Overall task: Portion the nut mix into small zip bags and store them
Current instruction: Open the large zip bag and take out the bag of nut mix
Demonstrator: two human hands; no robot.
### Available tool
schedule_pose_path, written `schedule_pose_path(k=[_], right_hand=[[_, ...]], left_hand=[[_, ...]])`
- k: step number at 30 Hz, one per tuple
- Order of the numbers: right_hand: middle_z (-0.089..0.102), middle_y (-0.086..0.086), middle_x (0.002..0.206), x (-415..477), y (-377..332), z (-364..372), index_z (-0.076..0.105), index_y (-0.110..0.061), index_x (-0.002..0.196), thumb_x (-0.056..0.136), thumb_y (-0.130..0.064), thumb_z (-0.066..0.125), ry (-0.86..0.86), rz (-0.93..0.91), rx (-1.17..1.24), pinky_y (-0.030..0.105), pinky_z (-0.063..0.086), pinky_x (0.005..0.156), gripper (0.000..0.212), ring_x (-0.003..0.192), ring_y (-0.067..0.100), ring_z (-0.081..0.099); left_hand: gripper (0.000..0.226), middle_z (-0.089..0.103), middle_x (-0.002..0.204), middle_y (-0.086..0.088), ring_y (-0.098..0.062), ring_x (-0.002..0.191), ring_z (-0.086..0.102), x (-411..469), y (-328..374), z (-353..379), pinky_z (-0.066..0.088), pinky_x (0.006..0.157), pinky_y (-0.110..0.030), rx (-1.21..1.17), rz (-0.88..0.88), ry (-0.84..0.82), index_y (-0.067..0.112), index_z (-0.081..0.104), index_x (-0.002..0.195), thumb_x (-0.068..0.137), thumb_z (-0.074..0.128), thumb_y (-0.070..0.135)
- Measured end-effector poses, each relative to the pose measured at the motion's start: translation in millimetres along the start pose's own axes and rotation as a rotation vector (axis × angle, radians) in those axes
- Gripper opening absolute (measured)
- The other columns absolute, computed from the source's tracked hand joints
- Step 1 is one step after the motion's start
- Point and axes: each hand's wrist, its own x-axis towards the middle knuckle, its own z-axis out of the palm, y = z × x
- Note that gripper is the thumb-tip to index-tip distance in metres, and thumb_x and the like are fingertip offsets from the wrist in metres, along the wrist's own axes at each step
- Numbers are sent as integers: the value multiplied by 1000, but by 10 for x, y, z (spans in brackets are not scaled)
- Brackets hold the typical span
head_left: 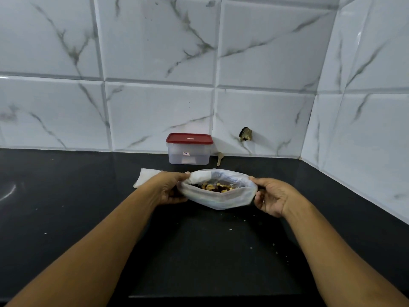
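Observation:
A clear plastic bag (218,199) stands open on the black counter, with a brown and yellow nut mix (215,187) showing inside. My left hand (169,188) pinches the bag's left rim, where a white folded patch sits. My right hand (271,196) grips the right rim, so the mouth is stretched wide between both hands. Behind my left hand lies a flat stack of small white zip bags (145,177), partly hidden by the hand.
A clear storage box with a red lid (188,148) stands against the tiled wall. A small wooden spoon (219,158) leans beside it. Crumbs dot the black counter (210,251). The tiled walls meet in a corner at the right.

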Motion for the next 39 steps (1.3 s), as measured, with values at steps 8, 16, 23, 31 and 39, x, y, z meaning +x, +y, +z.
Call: schedule_pose_path(k=[8,16,23,31,39], right_hand=[[56,0,48,-72,-43,51,69,-8,90,104,-13,58,44,14,115,13,35,30,19,28,2,35],[41,-2,50,-51,-28,52,59,-6,86,107,-6,42,85,43,163,13,24,30,27,27,3,25],[45,2,58,-68,71,125,60,-9,96,104,-2,34,174,-78,-76,13,17,32,28,29,4,22],[57,11,70,-260,120,131,73,-8,83,93,-7,57,203,-307,-769,29,34,49,19,60,23,46],[68,-5,94,-218,-141,426,70,-19,98,100,-43,63,132,-679,-1034,33,49,77,25,88,12,63]], left_hand=[[18,66,90,-11,-23,79,64,63,37,-27,57,42,-31,-28,-79,-8,12,62,111,101,63,26],[18,68,100,-12,-25,82,66,55,63,-59,60,44,-38,-124,-133,6,12,62,116,103,59,24],[15,65,89,-10,-23,74,62,28,63,-59,56,45,-29,-189,-148,65,15,61,96,106,51,22],[25,67,110,-12,-23,88,67,-103,28,-103,56,57,-34,-170,4,59,6,65,111,93,74,19],[91,57,104,-4,-23,87,71,-274,-100,-2,62,64,-37,469,252,224,19,26,150,85,70,64]])
